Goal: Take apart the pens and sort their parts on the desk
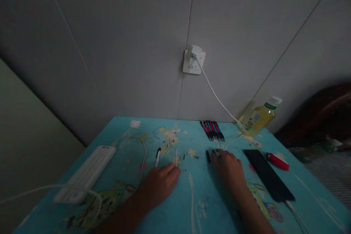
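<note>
My left hand [163, 180] rests low over the table, fingers curled together. A thin white rod [176, 156], like a pen refill, juts away from its fingertips. Just beyond its knuckles lies a white pen barrel [158, 158] with a black end. My right hand [229, 168] reaches forward, its fingers closed at a small black pen part [214, 151], mostly covered by the fingertips. Left of those fingertips lies a short black piece, like a pen cap [208, 156]. Tiny dark parts [184, 157] are scattered between the hands.
Several red, blue and black pens [212, 130] lie in a row at the back. A yellow drink bottle [257, 119], black phone [268, 175] and red object [277, 161] are at right. A white power strip [86, 173] and cables lie left on the blue patterned table [219, 212].
</note>
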A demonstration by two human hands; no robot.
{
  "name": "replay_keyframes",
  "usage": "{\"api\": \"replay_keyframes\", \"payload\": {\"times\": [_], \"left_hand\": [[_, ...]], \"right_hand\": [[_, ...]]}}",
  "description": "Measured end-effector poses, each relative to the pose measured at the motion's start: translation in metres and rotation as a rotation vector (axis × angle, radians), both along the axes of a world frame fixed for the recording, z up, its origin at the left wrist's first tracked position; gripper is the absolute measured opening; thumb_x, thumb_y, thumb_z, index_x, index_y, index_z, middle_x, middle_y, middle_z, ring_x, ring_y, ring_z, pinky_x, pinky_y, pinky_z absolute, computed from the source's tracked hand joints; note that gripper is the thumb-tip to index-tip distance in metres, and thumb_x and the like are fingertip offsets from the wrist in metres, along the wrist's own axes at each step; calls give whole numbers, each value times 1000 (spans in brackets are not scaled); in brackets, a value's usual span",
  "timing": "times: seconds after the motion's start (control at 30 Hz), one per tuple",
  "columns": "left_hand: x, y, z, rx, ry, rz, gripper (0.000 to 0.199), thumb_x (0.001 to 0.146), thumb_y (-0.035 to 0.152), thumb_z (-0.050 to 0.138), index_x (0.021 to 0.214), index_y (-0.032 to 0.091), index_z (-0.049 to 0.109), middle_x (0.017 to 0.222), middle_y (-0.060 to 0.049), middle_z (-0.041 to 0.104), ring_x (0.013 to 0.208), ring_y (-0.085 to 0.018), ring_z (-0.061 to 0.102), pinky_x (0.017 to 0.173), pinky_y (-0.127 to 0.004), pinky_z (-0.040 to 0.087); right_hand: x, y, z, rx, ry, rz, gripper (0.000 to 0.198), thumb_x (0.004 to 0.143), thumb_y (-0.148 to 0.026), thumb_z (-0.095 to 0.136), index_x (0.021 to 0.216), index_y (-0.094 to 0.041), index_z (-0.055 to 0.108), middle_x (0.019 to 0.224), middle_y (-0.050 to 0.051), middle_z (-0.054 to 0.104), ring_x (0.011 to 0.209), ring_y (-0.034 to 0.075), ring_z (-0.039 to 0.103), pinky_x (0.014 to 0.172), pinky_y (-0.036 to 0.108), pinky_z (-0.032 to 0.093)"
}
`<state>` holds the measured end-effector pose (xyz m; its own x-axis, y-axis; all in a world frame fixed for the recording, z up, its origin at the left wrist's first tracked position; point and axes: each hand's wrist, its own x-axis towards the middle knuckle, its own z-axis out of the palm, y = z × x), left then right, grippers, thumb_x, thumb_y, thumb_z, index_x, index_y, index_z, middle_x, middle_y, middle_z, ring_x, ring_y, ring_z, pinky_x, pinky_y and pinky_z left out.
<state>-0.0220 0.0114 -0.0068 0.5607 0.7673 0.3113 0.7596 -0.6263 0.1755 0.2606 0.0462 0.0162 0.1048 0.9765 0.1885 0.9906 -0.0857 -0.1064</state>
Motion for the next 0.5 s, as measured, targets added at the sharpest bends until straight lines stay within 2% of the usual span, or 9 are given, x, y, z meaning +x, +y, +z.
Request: {"api": "replay_keyframes", "payload": {"times": [0.2, 0.5], "left_hand": [[0, -1, 3, -49, 17, -13, 18, 101, 21, 44, 106, 23, 61, 92, -1, 64, 80, -16, 65, 67, -28, 48], [3, -6, 11, -93, 39, -35, 18, 101, 20, 43, 104, 23, 61, 91, -1, 63, 81, -16, 65, 68, -29, 49]], "right_hand": [[-6, -4, -3, -13, -25, 31, 48, 95, -51, 49, 135, -24, 53, 112, 12, 67, 100, 28, 63, 80, 36, 40], [-19, -1, -4, -2, -79, -7, 36, 97, -35, 49, 129, -22, 56, 104, 10, 65, 93, 26, 64, 75, 34, 40]]}}
